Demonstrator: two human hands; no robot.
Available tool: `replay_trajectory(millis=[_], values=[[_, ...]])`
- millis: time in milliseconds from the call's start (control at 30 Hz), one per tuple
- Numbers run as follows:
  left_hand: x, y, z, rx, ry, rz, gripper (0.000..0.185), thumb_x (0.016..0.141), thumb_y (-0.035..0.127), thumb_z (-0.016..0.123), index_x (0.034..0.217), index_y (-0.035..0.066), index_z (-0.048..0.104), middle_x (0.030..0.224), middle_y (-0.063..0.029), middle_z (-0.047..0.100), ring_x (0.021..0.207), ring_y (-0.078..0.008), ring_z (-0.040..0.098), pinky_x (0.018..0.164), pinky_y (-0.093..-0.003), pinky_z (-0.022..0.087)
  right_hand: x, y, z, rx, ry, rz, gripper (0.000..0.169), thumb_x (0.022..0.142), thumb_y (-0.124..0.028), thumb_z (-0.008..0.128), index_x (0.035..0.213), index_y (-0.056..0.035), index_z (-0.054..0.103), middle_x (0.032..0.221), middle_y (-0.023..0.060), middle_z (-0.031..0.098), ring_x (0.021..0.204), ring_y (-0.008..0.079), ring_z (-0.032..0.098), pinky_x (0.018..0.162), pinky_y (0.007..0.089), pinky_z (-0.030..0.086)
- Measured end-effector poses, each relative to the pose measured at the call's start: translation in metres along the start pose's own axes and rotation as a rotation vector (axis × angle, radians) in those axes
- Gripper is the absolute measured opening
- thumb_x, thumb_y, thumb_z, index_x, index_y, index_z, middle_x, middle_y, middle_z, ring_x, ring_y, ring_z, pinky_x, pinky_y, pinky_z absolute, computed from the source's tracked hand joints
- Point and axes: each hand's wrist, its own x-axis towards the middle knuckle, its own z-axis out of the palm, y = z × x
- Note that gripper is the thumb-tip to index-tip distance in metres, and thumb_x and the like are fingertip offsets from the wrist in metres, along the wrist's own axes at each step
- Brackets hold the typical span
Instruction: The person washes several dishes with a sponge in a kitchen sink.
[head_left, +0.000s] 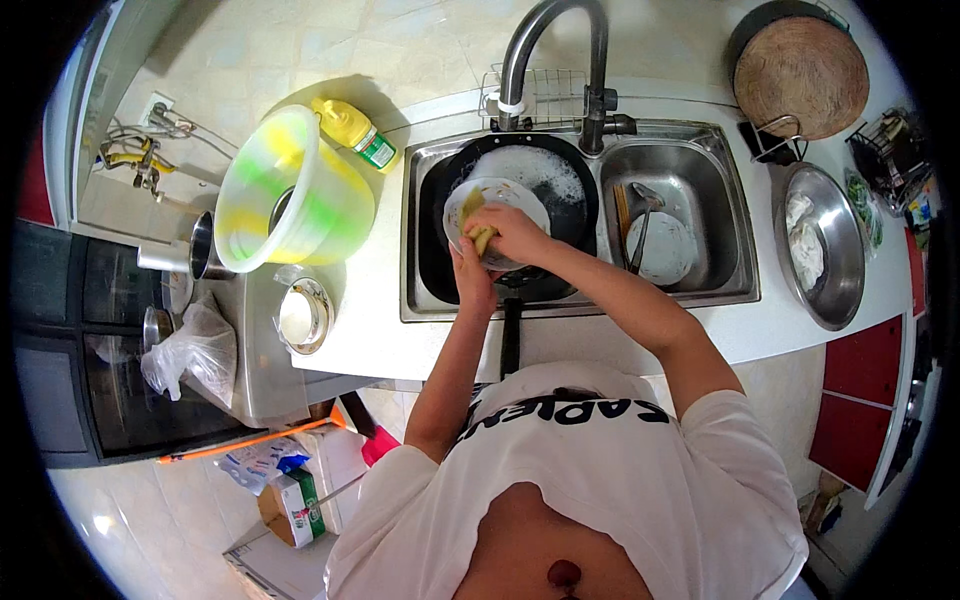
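Note:
My left hand (474, 281) grips the lower left edge of a white patterned bowl or dish (534, 208), tilted above a black wok (581, 180) in the left sink basin. My right hand (508, 231) presses a yellow-green sponge or cloth (480, 234) against the inside of the dish. Foamy water (536, 169) lies in the wok, whose dark handle (511, 337) reaches over the counter's front edge. In the right basin (705, 176) are a white plate (666, 251), a metal ladle or spoon (646, 225) and wooden chopsticks (621, 214).
A curved faucet (596, 67) rises behind the basins. To the left stand a yellow detergent bottle (356, 133), a large green-and-yellow plastic bucket (322, 202) on its side or tilted, and stacked bowls (306, 315). On the right are a steel basin (832, 247) and a round wooden board (801, 79).

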Motion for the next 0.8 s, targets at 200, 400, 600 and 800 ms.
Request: replay_trajectory(millis=[200, 400, 600, 800], values=[[-0.01, 0.009, 0.008, 0.066, 0.036, 0.055, 0.044, 0.094, 0.037, 0.039, 0.131, 0.015, 0.029, 0.119, -0.0081, 0.047, 0.096, -0.0202, 0.057, 0.062, -0.0302, 0.054, 0.001, 0.022, -0.012, -0.417, 0.15, 0.146, 0.028, 0.07, -0.002, 0.057, 0.095, -0.0146, 0.061, 0.095, 0.0104, 0.057, 0.095, 0.0328, 0.054, 0.079, 0.04, 0.046], [0.001, 0.008, -0.01, 0.139, 0.002, 0.027, 0.05, 0.093, 0.044, 0.04, 0.134, 0.019, 0.025, 0.121, -0.0078, 0.047, 0.102, -0.023, 0.054, 0.065, -0.0357, 0.053, -0.009, 0.001, -0.008, -0.034, -0.192, 0.052, 0.034, 0.066, 0.003, 0.06, 0.096, -0.0119, 0.059, 0.094, 0.0115, 0.056, 0.093, 0.0341, 0.054, 0.081, 0.0398, 0.044], [-0.014, 0.011, 0.008, 0.158, 0.011, 0.045, 0.045, 0.095, 0.036, 0.038, 0.133, 0.015, 0.028, 0.116, -0.0075, 0.048, 0.092, -0.0167, 0.056, 0.059, -0.027, 0.053, 0.01, 0.003, 0.002, -0.098, 0.117, 0.053, 0.033, 0.067, 0.003, 0.06, 0.097, -0.0113, 0.057, 0.096, 0.012, 0.054, 0.092, 0.0334, 0.054, 0.079, 0.0401, 0.045], [0.0, -0.014, -0.028, 0.285, 0.015, 0.17, 0.043, 0.094, 0.031, 0.041, 0.132, 0.017, 0.028, 0.121, -0.0073, 0.045, 0.103, -0.0206, 0.053, 0.067, -0.0338, 0.052, -0.01, 0.054, -0.021, -0.367, 0.222, 0.314, 0.034, 0.069, -0.005, 0.064, 0.102, -0.0126, 0.058, 0.101, 0.0129, 0.055, 0.094, 0.0345, 0.054, 0.081, 0.0406, 0.046]])
